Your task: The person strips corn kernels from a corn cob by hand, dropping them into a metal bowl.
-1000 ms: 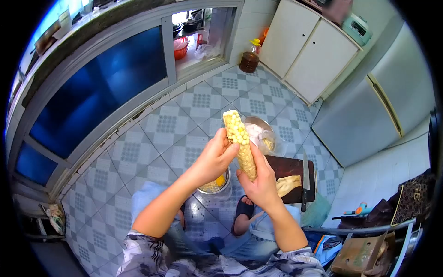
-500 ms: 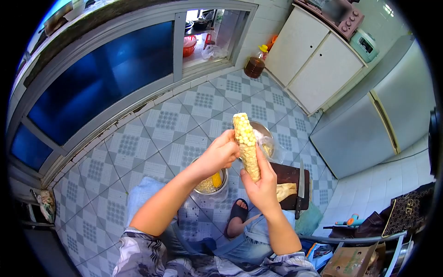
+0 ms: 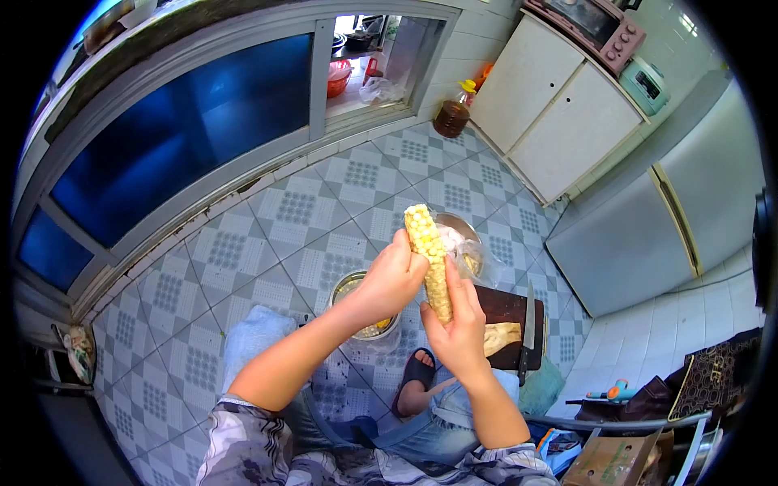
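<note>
A corn cob (image 3: 427,241) stands tilted between my hands, its top still covered with pale yellow kernels and its lower part stripped. My right hand (image 3: 458,324) wraps round the lower end. Curled against the kernels on the cob's left side is my left hand (image 3: 393,275), its thumb pressed to them. Below my left forearm, a metal pot (image 3: 339,293) holds loose kernels and is partly hidden. Beyond my right hand sits a metal bowl (image 3: 472,231) with a clear plastic bag (image 3: 478,261) in it.
On the floor at right lies a dark cutting board (image 3: 508,304) with a knife (image 3: 529,328) and a pale husk-like piece (image 3: 501,336). A fridge (image 3: 632,243), a white cabinet (image 3: 559,105) and an oil jug (image 3: 450,119) stand further off. A cardboard box (image 3: 612,460) is at lower right.
My left hand has shifted slightly right and down across the cob, covering more of the pot. The cob's top has dropped a little and leans left. The view has shifted slightly.
</note>
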`<state>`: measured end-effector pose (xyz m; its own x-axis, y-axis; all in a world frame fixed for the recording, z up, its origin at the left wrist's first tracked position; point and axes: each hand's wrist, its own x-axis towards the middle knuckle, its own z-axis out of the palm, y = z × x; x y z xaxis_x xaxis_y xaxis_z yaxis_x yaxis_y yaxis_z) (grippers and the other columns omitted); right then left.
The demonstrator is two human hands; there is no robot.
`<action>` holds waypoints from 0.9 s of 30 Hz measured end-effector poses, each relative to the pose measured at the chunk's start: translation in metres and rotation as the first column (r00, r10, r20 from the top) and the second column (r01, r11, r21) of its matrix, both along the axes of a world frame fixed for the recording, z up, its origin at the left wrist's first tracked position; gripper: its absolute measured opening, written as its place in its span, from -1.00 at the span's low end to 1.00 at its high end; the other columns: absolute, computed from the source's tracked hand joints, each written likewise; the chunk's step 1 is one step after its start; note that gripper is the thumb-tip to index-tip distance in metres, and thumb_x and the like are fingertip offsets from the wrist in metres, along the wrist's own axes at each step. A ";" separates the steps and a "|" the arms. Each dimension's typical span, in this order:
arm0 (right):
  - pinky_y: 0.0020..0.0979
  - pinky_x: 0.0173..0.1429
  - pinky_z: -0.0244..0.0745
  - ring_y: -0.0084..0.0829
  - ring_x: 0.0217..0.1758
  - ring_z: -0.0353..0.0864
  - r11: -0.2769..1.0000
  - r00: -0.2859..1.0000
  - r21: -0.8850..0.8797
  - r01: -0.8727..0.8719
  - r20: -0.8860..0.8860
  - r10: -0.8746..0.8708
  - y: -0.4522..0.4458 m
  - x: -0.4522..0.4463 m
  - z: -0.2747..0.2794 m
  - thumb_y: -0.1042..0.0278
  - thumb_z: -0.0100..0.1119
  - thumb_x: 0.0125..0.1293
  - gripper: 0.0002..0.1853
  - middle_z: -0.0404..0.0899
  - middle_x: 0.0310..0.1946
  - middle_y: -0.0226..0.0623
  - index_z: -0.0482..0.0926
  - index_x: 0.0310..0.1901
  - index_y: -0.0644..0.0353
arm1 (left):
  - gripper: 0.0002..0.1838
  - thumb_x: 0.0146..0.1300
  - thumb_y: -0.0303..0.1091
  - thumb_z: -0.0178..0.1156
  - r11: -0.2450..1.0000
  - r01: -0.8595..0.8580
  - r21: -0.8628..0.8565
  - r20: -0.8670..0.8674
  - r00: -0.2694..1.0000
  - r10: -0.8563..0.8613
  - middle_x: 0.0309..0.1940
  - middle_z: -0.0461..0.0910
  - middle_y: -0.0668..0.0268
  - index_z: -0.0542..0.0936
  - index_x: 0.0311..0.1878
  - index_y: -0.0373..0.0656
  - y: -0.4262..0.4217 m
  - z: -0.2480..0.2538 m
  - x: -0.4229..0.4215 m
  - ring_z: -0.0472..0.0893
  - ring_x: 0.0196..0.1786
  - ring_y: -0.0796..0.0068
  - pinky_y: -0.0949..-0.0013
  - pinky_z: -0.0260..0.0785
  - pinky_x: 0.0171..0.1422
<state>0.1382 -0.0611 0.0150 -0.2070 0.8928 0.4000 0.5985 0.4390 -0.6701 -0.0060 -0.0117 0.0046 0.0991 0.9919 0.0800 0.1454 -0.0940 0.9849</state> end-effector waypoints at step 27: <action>-0.29 0.07 0.46 -0.05 0.06 0.54 0.996 0.999 0.084 -0.028 -0.036 0.031 0.004 0.003 -0.002 0.57 0.16 0.05 -0.30 0.46 0.04 0.09 0.24 0.31 0.34 | -0.83 0.45 -0.25 -0.20 0.943 0.311 -0.114 0.372 0.894 -0.250 -0.53 0.23 0.50 0.30 -0.08 -0.12 0.005 0.005 -0.012 0.19 -0.55 0.74 0.59 0.11 -0.51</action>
